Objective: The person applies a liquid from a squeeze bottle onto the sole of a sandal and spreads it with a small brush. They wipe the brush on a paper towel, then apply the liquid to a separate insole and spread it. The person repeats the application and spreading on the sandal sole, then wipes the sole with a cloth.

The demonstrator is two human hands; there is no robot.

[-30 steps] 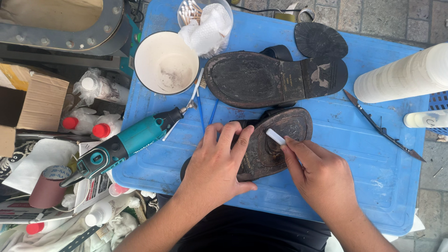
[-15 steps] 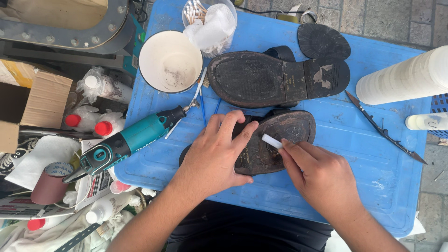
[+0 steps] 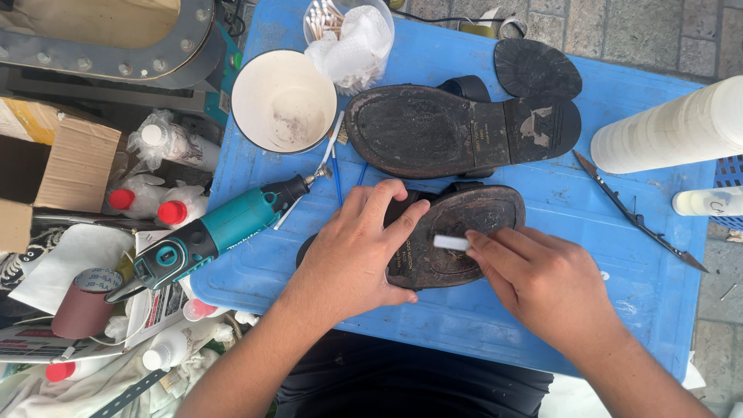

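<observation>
Head view: two hands [image 3: 449,263] work one of two sandals [image 3: 464,232].

The tabletop [image 3: 619,294] is scuffed blue plastic. On it, the nearer shoe sole [image 3: 472,232] looks matt, worn and dusty; left of it, the rotary tool [image 3: 209,232] has glossy teal plastic.

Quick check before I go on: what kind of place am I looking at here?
Likely an outdoor shoe-repair stall. Two worn soles lie on a blue plastic top, a teal rotary tool beside them, glue bottles at the left, paving stones behind.
</observation>
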